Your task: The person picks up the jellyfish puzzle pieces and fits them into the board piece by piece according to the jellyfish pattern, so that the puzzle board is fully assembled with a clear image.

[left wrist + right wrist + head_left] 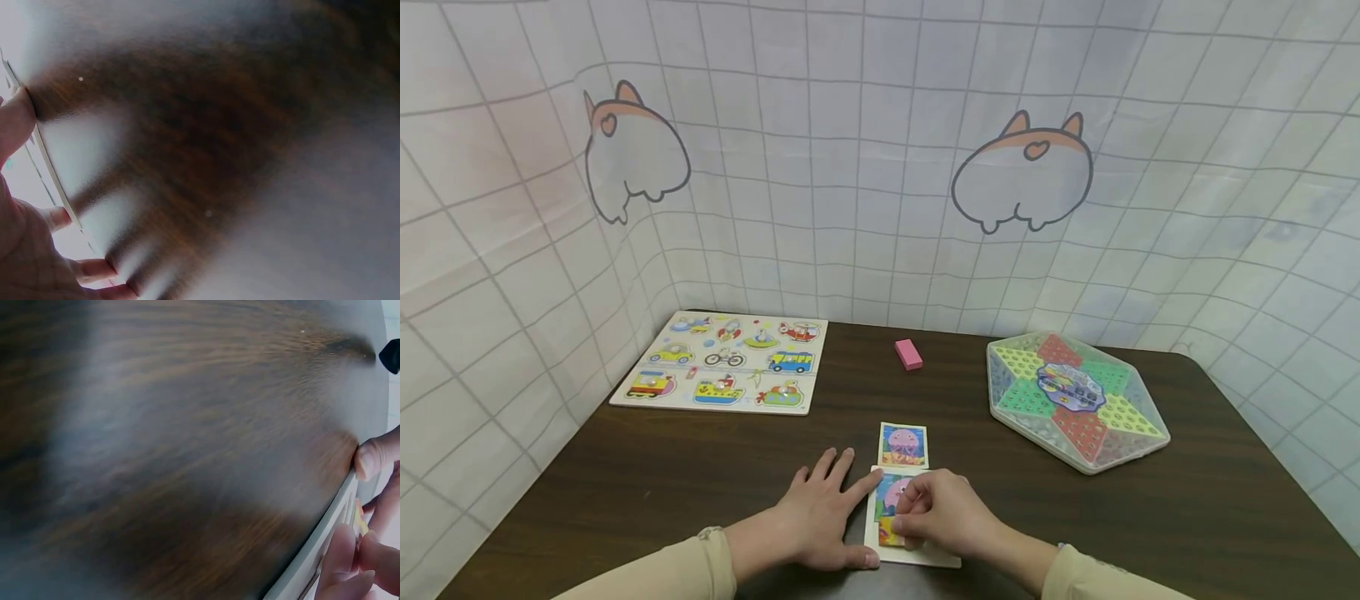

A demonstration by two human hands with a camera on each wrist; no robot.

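Note:
A small jigsaw tray with a pale frame (921, 556) lies on the table, showing part of a pink jellyfish picture. My left hand (820, 521) is spread flat at its left side; the index fingertip and the thumb touch the frame. Over the tray, my right hand (951, 510) has thumb and fingers curled together, pinching a small yellow-and-orange puzzle piece (359, 520) low against the picture. My right fingers hide much of the picture's right side. Just beyond the tray lies a jellyfish picture card (903, 444).
A wooden vehicle peg puzzle (752, 379) lies at the back left. Behind the card is a pink block (908, 354). To the right stands a hexagonal Chinese checkers box (1078, 400). A white gridded curtain (835, 167) surrounds the dark table (730, 467).

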